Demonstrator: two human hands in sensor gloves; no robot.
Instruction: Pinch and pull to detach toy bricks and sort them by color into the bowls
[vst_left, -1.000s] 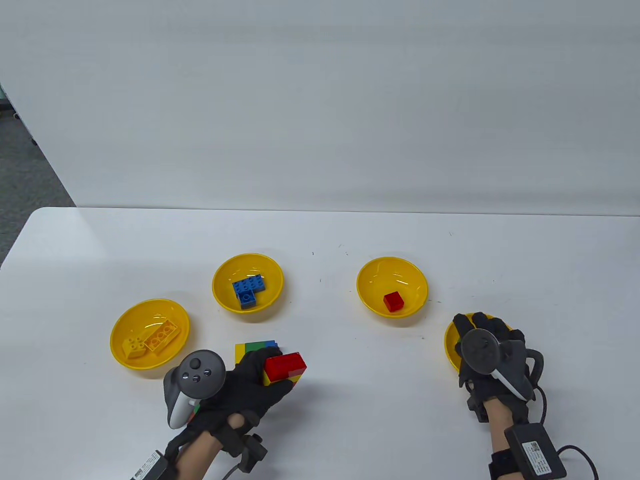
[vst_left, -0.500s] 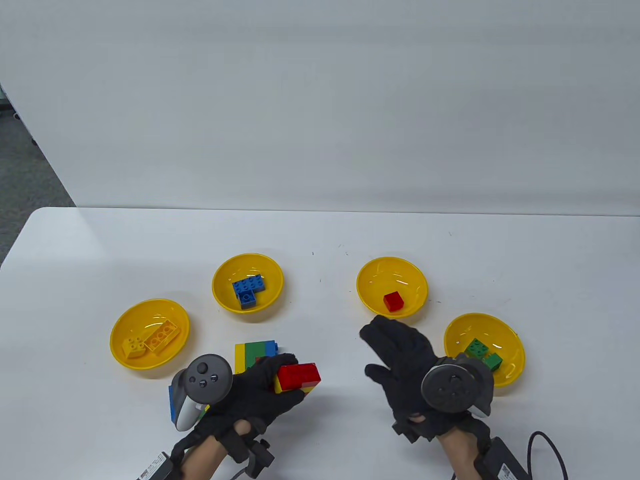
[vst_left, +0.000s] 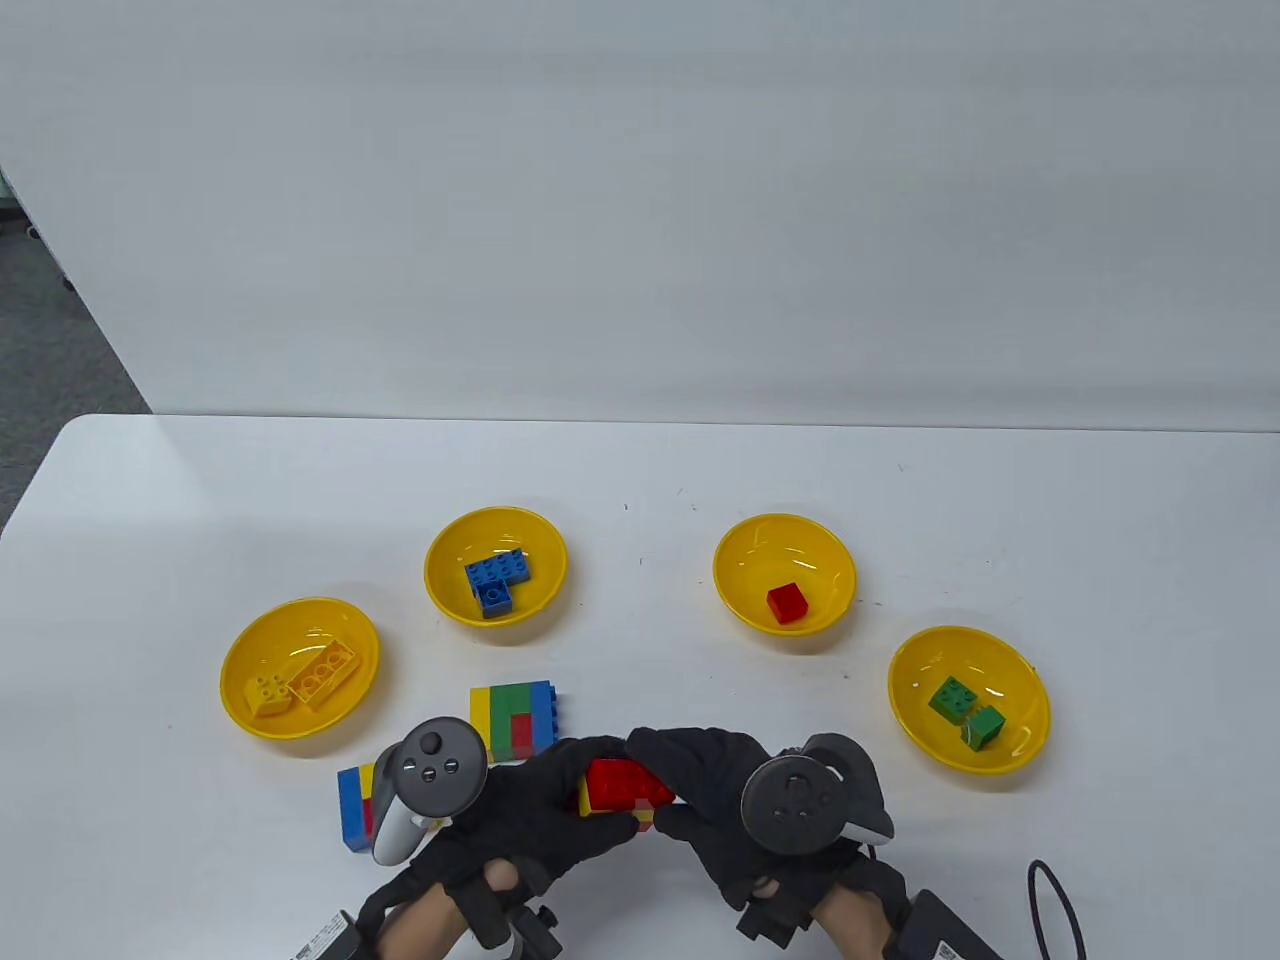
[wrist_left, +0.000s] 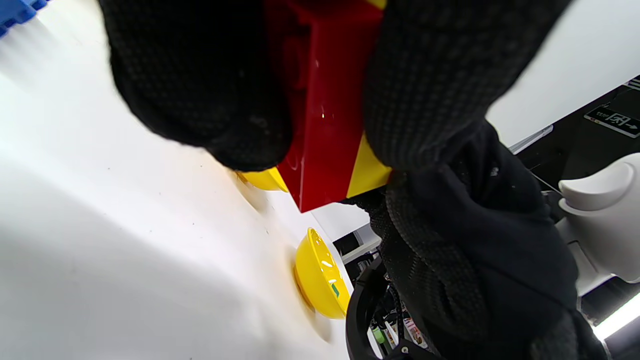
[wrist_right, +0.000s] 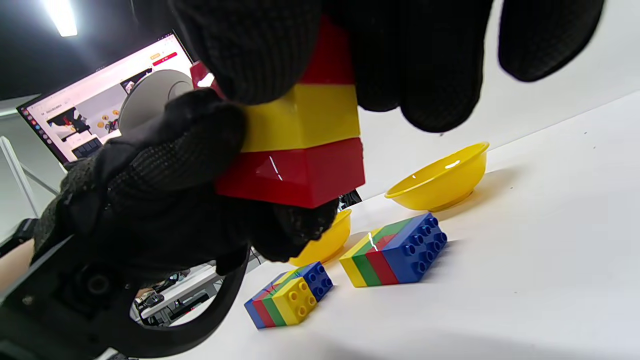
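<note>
A small stack of red and yellow bricks (vst_left: 622, 788) is held above the table near its front edge. My left hand (vst_left: 603, 797) grips its left side, and my right hand (vst_left: 655, 785) pinches its right side, thumb and fingers curled round the top red brick. The right wrist view shows the stack (wrist_right: 300, 145) as red, yellow, red layers. In the left wrist view the red brick (wrist_left: 325, 100) sits between my fingers. Four yellow bowls hold sorted bricks: yellow (vst_left: 300, 625), blue (vst_left: 450, 555), red (vst_left: 760, 545) and green (vst_left: 1010, 670).
A multi-colour brick block (vst_left: 515, 715) lies on the table just behind my hands. A smaller one (vst_left: 355, 805) lies to the left, partly behind the left tracker. Both blocks (wrist_right: 395, 250) (wrist_right: 287, 295) show in the right wrist view. A cable (vst_left: 1055, 900) lies at the front right.
My right hand has left the green bowl, swung left and taken hold of the stack. My left hand has carried the stack right and nearer the front edge.
</note>
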